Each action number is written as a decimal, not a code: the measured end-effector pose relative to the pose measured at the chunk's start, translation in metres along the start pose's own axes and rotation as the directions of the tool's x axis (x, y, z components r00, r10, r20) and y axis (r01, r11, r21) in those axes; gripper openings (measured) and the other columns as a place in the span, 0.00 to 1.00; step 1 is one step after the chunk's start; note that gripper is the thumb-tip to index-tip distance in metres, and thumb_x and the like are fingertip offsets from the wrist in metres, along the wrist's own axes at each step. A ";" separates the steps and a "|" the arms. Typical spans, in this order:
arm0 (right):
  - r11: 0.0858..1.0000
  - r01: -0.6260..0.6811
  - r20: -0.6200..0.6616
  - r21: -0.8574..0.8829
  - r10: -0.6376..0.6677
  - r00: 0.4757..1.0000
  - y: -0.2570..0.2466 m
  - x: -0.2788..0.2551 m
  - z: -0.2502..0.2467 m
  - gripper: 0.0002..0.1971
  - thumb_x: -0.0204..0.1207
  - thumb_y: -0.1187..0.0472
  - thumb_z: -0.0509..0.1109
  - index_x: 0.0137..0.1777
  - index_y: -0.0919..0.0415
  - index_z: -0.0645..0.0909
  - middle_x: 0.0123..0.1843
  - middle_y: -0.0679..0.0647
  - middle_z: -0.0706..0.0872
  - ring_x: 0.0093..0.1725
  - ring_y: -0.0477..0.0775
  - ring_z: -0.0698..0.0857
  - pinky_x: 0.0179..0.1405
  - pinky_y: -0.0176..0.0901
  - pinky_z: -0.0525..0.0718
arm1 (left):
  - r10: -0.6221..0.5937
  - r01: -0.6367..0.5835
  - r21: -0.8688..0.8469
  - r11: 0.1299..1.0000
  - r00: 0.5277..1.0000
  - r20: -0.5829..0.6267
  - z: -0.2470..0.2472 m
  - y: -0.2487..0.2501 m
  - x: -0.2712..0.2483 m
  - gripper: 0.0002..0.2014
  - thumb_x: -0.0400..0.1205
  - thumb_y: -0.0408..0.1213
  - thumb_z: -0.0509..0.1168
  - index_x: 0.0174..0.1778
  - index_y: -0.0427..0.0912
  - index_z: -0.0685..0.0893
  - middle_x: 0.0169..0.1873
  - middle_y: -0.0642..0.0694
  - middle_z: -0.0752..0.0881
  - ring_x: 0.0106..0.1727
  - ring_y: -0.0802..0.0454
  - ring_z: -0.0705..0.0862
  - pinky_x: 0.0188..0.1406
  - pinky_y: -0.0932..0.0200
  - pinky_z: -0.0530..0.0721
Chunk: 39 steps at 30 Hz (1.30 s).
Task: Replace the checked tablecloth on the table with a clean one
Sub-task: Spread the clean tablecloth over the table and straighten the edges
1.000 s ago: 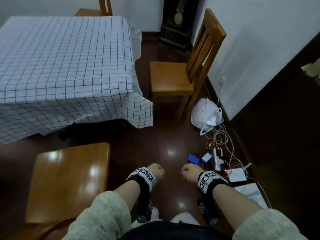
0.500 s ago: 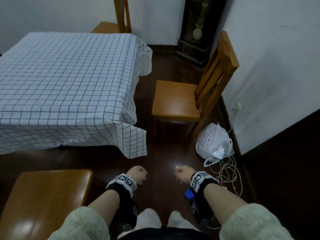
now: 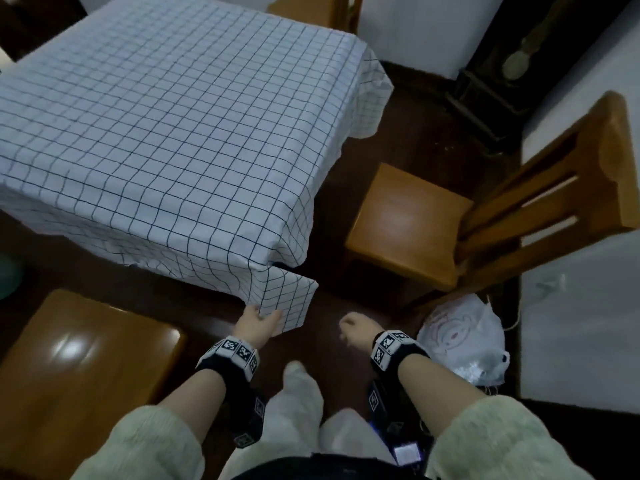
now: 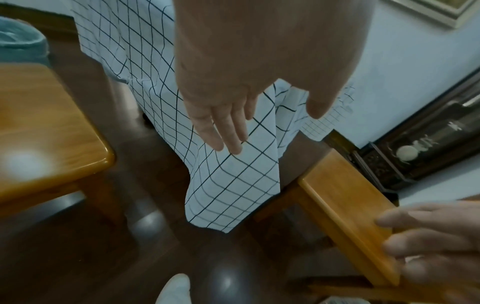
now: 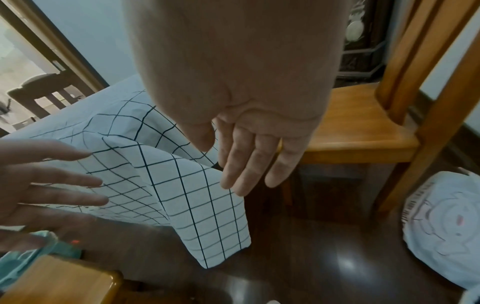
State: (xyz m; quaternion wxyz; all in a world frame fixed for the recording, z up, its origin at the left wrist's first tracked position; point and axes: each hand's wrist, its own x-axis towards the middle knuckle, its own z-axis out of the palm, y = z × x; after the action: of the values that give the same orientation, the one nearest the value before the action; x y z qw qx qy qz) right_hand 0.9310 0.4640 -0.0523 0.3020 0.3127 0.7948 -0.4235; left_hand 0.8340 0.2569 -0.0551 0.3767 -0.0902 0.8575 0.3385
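A white tablecloth with a dark check [image 3: 166, 133] covers the table, and its near corner [image 3: 284, 301] hangs down toward the floor. My left hand [image 3: 258, 322] is at that hanging corner. In the left wrist view its fingers [image 4: 228, 139] are straight and their tips touch the cloth [image 4: 233, 195], with the thumb held apart. My right hand [image 3: 356, 329] hovers to the right of the corner. The right wrist view shows its fingers [image 5: 249, 168] straight, just in front of the cloth edge [image 5: 207, 205], holding nothing. No other tablecloth is in view.
A wooden chair [image 3: 408, 223] stands right of the table, close to the hanging corner. Another wooden seat [image 3: 79, 368] is at my lower left. A white plastic bag [image 3: 464, 341] lies on the dark floor by the wall. A dark clock cabinet [image 3: 502, 81] stands at the back right.
I have come closer to the table. Both hands were fists; the left has opened and reached the hanging corner of the cloth, and the right has opened beside it.
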 end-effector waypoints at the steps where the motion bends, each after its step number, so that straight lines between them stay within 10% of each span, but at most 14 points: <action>1: 1.000 0.011 0.008 -0.002 -0.011 1.000 -0.008 0.013 -0.006 0.08 0.83 0.55 0.57 0.48 0.51 0.78 0.41 0.47 0.85 0.43 0.51 0.85 0.51 0.45 0.83 | -0.006 0.004 -0.046 0.999 0.999 -0.036 -0.003 0.006 0.010 0.40 0.77 0.58 0.66 0.81 0.41 0.62 0.73 0.40 0.76 0.70 0.42 0.78 0.70 0.46 0.76; 8: 0.999 0.029 0.112 0.027 -0.032 0.993 -0.046 0.095 -0.040 0.15 0.82 0.55 0.63 0.67 0.58 0.78 0.60 0.52 0.82 0.61 0.53 0.82 0.57 0.40 0.77 | -0.149 0.078 -0.377 0.923 0.975 -0.165 -0.007 0.051 0.060 0.52 0.72 0.55 0.75 0.82 0.35 0.52 0.78 0.37 0.66 0.78 0.41 0.68 0.73 0.51 0.68; 19: 0.862 -0.256 0.289 0.437 0.135 0.948 -0.086 0.222 -0.023 0.42 0.75 0.67 0.71 0.84 0.59 0.51 0.81 0.61 0.66 0.77 0.61 0.70 0.76 0.52 0.70 | -0.424 0.149 -0.570 0.808 0.819 -0.387 0.021 0.057 0.103 0.20 0.79 0.33 0.66 0.67 0.36 0.74 0.59 0.36 0.82 0.62 0.37 0.80 0.57 0.55 0.75; 23: 0.654 -0.335 0.318 0.679 0.150 0.936 -0.092 0.242 -0.010 0.42 0.74 0.75 0.65 0.84 0.56 0.50 0.80 0.61 0.68 0.72 0.62 0.74 0.60 0.52 0.81 | -0.363 0.142 -0.470 0.871 0.830 -0.422 0.029 0.048 0.095 0.02 0.82 0.32 0.63 0.45 0.41 0.79 0.37 0.46 0.82 0.43 0.44 0.80 0.36 0.59 0.75; 27: 0.536 -0.395 0.341 0.746 0.201 0.918 -0.100 0.254 -0.008 0.31 0.77 0.74 0.59 0.81 0.61 0.60 0.57 0.60 0.82 0.48 0.55 0.81 0.28 0.36 0.81 | -0.325 0.138 -0.402 0.905 0.835 -0.444 0.032 0.037 0.082 0.09 0.84 0.33 0.62 0.38 0.44 0.81 0.29 0.50 0.79 0.32 0.55 0.76 0.29 0.65 0.69; 30: 0.561 -0.404 0.341 0.722 0.220 0.914 -0.097 0.251 -0.012 0.39 0.64 0.67 0.65 0.80 0.61 0.64 0.58 0.58 0.81 0.50 0.54 0.82 0.35 0.45 0.75 | -0.314 0.105 -0.434 0.895 0.839 -0.445 0.037 0.027 0.078 0.14 0.83 0.31 0.62 0.29 0.43 0.78 0.22 0.54 0.74 0.28 0.54 0.72 0.28 0.58 0.68; 34: 0.535 -0.478 0.395 0.697 0.270 0.878 -0.091 0.257 -0.005 0.28 0.72 0.67 0.64 0.75 0.60 0.72 0.74 0.60 0.74 0.71 0.57 0.73 0.55 0.45 0.70 | -0.323 0.111 -0.456 0.883 0.849 -0.418 0.041 0.015 0.080 0.16 0.82 0.30 0.61 0.28 0.45 0.79 0.22 0.55 0.74 0.28 0.55 0.71 0.30 0.58 0.69; 36: 0.535 -0.478 0.418 0.697 0.238 0.877 -0.092 0.257 0.005 0.18 0.57 0.64 0.66 0.49 0.53 0.76 0.64 0.55 0.78 0.68 0.55 0.71 0.64 0.49 0.65 | -0.318 0.119 -0.452 0.884 0.862 -0.395 0.044 0.005 0.083 0.14 0.82 0.29 0.62 0.29 0.36 0.79 0.23 0.51 0.73 0.29 0.53 0.72 0.33 0.57 0.69; 39: 0.369 -0.464 0.452 0.805 0.125 0.883 -0.087 0.251 0.019 0.09 0.54 0.64 0.64 0.32 0.55 0.67 0.42 0.53 0.75 0.44 0.55 0.76 0.48 0.46 0.70 | -0.312 0.122 -0.466 0.877 0.880 -0.357 0.046 -0.006 0.088 0.13 0.81 0.27 0.63 0.30 0.36 0.81 0.23 0.52 0.77 0.31 0.51 0.74 0.36 0.55 0.72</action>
State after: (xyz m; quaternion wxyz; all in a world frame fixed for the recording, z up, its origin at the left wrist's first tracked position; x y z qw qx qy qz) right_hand 0.7133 0.4692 -0.2060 0.2827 0.4911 0.3152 -0.7613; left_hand 0.8015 0.2913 -0.1429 0.1895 -0.3398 0.8062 0.4457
